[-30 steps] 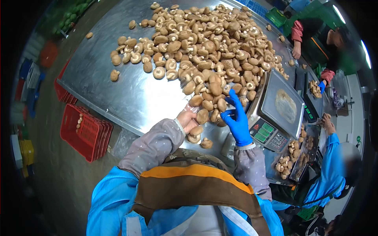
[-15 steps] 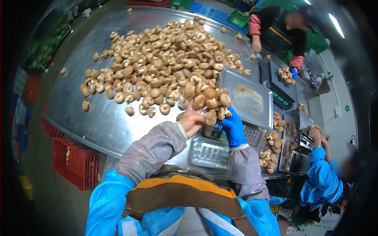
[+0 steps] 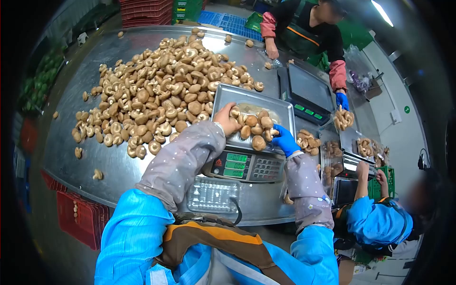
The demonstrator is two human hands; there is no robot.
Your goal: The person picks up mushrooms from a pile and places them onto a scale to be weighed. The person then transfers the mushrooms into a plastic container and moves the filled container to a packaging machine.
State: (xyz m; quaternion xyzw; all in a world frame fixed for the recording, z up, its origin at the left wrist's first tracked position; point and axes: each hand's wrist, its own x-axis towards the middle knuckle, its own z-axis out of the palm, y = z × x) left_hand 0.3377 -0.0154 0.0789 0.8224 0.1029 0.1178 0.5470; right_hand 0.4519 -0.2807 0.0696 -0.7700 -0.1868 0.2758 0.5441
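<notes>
Between my hands is a clear plastic tray heaped with brown mushrooms (image 3: 252,122), over the metal pan (image 3: 227,96) of a scale. My bare left hand (image 3: 228,118) has its fingers around the tray's left side. On the right side, my right hand (image 3: 285,141), in a blue glove, grips near the mushrooms at the tray's edge. The scale's lit green display (image 3: 235,165) and keypad face me below the pan. Nearer to my body lies another clear plastic tray (image 3: 213,195). A large pile of mushrooms (image 3: 156,95) spreads over the table to the left.
The metal table (image 3: 61,142) has loose mushrooms near its edges. Across it, a person (image 3: 308,33) holds mushrooms beside a second scale (image 3: 308,90). At the right, another person in blue sleeves (image 3: 380,218) works at a machine. Red crates (image 3: 80,218) stand at lower left.
My hands have carried the mushroom tray over onto the scale pan, uncovering the display. My view has turned a little, and the person across has lifted mushrooms from the second scale.
</notes>
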